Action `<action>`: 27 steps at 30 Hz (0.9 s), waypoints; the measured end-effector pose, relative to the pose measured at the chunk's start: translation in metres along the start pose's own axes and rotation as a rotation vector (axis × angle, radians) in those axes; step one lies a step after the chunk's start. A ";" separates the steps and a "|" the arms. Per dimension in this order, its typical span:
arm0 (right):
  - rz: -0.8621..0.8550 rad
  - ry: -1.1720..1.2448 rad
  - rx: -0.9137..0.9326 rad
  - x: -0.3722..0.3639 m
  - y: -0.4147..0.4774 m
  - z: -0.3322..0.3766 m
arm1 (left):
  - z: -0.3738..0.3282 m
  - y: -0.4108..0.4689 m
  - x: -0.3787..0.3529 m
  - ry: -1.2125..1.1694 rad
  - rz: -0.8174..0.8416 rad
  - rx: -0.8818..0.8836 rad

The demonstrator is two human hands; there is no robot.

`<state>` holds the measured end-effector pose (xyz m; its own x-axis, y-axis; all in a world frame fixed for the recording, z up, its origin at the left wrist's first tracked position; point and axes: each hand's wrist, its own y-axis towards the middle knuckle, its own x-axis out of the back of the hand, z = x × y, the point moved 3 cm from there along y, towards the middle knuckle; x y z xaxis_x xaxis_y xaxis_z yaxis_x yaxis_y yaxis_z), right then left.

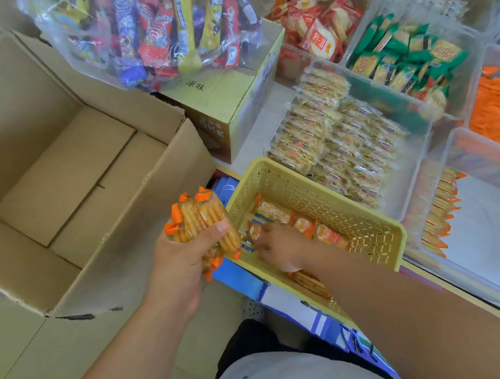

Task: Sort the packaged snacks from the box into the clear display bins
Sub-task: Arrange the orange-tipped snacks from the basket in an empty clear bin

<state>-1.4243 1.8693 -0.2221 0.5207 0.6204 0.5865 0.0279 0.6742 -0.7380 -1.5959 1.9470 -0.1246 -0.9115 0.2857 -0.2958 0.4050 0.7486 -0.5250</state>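
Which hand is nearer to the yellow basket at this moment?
Right. The right hand reaches down inside the yellow basket, among the cracker packs there. The left hand is just outside the basket's left wall, gripping a bundle of cracker packs.

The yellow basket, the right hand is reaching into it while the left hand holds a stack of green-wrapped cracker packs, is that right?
Not quite. The cracker packs in the left hand have orange wrapper ends, not green, as the head view shows. The rest holds: the right hand is reaching into the yellow basket.
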 end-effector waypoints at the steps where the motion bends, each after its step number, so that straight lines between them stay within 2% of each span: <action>1: 0.058 -0.081 -0.034 -0.007 0.004 -0.001 | 0.001 0.000 0.001 0.004 -0.006 0.001; 5: 0.146 -0.183 -0.118 -0.021 0.009 -0.014 | 0.003 0.001 0.000 0.011 -0.033 -0.031; 8: 0.098 -0.125 -0.090 -0.015 0.001 -0.019 | 0.002 0.002 -0.003 0.014 -0.052 -0.057; 13: -0.256 0.247 0.048 0.014 -0.047 -0.020 | 0.004 -0.003 -0.016 0.028 -0.022 -0.064; 18: -0.606 0.564 0.081 0.034 -0.131 -0.051 | 0.015 -0.015 -0.060 0.041 0.074 -0.015; 25: -0.885 0.906 0.001 0.025 -0.240 -0.156 | 0.049 -0.049 -0.155 0.129 0.174 0.087; 27: -0.946 0.922 -0.077 0.017 -0.259 -0.198 | 0.064 -0.060 -0.180 0.137 0.186 0.114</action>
<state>-1.2533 1.6262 -0.0873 0.6585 -0.5926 0.4638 0.7310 0.6502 -0.2071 -1.4515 1.8120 -0.0913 -0.8186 0.4966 -0.2885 0.5649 0.6056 -0.5605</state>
